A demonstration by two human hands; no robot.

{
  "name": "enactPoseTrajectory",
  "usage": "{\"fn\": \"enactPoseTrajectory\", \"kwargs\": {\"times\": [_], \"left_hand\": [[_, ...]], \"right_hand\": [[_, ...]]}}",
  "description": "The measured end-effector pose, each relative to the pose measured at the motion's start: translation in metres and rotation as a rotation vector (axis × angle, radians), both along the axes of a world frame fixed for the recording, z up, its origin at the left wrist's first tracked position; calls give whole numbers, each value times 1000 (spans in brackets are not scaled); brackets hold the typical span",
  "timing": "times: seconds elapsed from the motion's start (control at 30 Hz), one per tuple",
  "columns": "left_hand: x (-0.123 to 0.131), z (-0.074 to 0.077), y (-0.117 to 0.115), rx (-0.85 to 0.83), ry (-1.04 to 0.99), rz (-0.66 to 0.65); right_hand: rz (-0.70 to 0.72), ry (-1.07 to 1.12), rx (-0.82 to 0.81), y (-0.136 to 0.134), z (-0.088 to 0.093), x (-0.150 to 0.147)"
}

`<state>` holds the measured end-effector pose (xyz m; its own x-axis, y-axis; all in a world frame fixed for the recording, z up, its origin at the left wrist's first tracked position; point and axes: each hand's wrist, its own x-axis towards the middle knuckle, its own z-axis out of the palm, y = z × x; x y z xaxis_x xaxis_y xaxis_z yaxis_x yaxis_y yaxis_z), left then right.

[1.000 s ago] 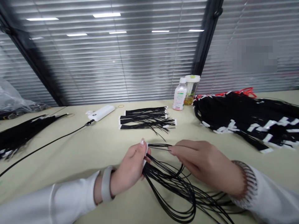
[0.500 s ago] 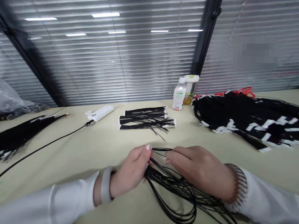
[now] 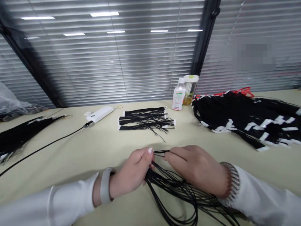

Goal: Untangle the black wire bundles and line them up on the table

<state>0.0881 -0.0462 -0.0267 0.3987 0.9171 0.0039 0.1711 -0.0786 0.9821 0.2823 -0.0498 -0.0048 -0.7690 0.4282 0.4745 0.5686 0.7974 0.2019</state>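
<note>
A bundle of thin black wires (image 3: 169, 182) loops and fans out over the table at the lower middle. My left hand (image 3: 134, 171) is closed on one end of it, the thumb pressed on top. My right hand (image 3: 197, 171) pinches a few strands of the same wires just to the right of the left fingertips, and a short taut stretch shows between the two hands. The right fingertips are partly hidden behind the hand. Beyond my hands lie several short black wire bunches (image 3: 143, 119) with white ends.
A large heap of black wire bunches (image 3: 246, 116) with white ends lies at the right. At the left are another dark bunch (image 3: 21, 135), a white power bank (image 3: 101, 113) and its black cable (image 3: 47, 145). A bottle (image 3: 178, 95) and a lidded cup (image 3: 191, 89) stand by the blinds.
My right hand has moved slightly left, closer to my left hand, and its fingers have closed on the strands. The whole view has shifted a little.
</note>
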Motion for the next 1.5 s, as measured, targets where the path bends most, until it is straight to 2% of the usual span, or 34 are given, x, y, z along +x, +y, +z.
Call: {"fn": "enactPoseTrajectory", "kwargs": {"times": [0.17, 0.3, 0.37, 0.5, 0.57, 0.63, 0.77, 0.87, 1.03, 1.17, 1.37, 1.5], "left_hand": [[3, -1, 3, -16, -65, 165], [5, 0, 5, -52, -89, 213], [5, 0, 5, -63, -102, 230], [3, -1, 5, -52, -138, 265], [2, -4, 6, -42, -174, 262], [1, -7, 6, -41, -202, 257], [0, -10, 6, -36, -181, 276], [0, -8, 5, -37, -160, 276], [1, -7, 5, 8, -152, 245], [2, -7, 2, 97, -81, 207], [1, -7, 2, 233, 29, 164], [0, -6, 4, 299, 88, 126]], "right_hand": [[-96, 98, -116, -2, 9, 0], [-78, 231, -166, -10, 19, 0], [-72, 264, -318, -13, 22, 0], [-95, 195, -773, -10, 24, 0], [-129, 171, -892, -5, 22, 2], [-160, 173, -917, 0, 20, 5], [-203, 140, -836, 6, 17, 9], [-160, 108, -798, 5, 18, 10], [-12, 182, -949, 0, 17, 4], [27, 308, -1093, -3, 9, -4], [87, 356, -1036, -2, -2, -9], [84, 418, -1064, -2, -3, -13]]}}
